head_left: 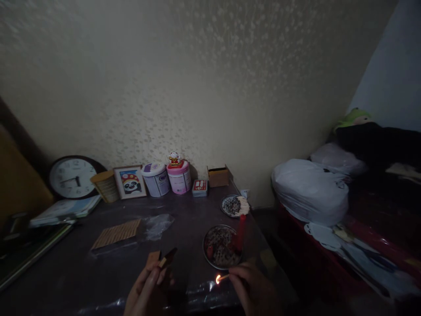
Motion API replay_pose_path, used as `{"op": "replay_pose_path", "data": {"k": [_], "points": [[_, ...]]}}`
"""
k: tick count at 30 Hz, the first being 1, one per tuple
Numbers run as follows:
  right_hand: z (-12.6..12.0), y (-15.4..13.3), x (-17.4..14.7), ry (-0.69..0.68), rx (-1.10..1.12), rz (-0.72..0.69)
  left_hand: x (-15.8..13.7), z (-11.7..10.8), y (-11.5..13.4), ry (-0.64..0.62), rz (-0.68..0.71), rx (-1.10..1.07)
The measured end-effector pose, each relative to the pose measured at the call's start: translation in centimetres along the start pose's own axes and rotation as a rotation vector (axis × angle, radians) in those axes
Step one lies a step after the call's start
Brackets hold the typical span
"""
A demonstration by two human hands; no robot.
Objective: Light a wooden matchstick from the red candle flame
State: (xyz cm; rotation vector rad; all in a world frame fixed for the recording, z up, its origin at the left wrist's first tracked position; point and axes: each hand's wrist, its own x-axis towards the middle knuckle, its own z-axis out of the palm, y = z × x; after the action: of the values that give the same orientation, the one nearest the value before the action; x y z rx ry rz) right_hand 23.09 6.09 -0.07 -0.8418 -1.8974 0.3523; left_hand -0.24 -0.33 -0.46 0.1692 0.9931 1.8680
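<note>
Two bare hands reach in from the bottom edge over a dark table [82, 272] in a dim room. The right hand [253, 287] pinches a lit match [222, 278] between its fingertips, the small orange flame pointing left, just off the fingers. The left hand [148, 289] is closed around a matchbox [162, 259], its dark striking side tilted toward the flame and a short way to the left of it. Just beyond the right hand sits a round metal dish [221, 246] filled with dark bits, and a red candle [241, 232] stands upright at its far right rim. Farther out from that hand is a smaller dish [232, 205] with a bundle of pale sticks [244, 205] resting on its right edge. Ahead of the left hand lie a flat woven mat [116, 232] and a crumpled clear plastic wrap [158, 224]. Along the wall, well beyond both hands, stand a round clock [73, 177], a framed panda picture [130, 181], a white tin [155, 178], a pink tin [179, 176] topped with a small figurine [174, 159], a red card box [200, 187] and an open cardboard box [218, 176]. Far to the right of the right hand, white plastic bags [309, 189] rest on a red-edged surface.
</note>
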Motion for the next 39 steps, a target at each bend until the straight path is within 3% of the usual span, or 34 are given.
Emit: {"op": "replay_pose_path", "data": {"k": [23,28,34,39], "points": [[0.7,0.0,-0.4,0.002,0.094,0.118,0.7,-0.6,-0.2,-0.014,0.017,0.034],[1.1,0.0,-0.6,0.054,0.098,0.190,0.5,-0.3,-0.3,0.022,0.043,0.018],[1.2,-0.4,-0.2,0.046,0.135,0.312,0.9,-0.7,-0.1,-0.070,0.013,0.048],[1.4,-1.0,0.4,0.107,0.170,0.445,1.1,-0.9,-0.4,-0.032,-0.023,-0.005]]}}
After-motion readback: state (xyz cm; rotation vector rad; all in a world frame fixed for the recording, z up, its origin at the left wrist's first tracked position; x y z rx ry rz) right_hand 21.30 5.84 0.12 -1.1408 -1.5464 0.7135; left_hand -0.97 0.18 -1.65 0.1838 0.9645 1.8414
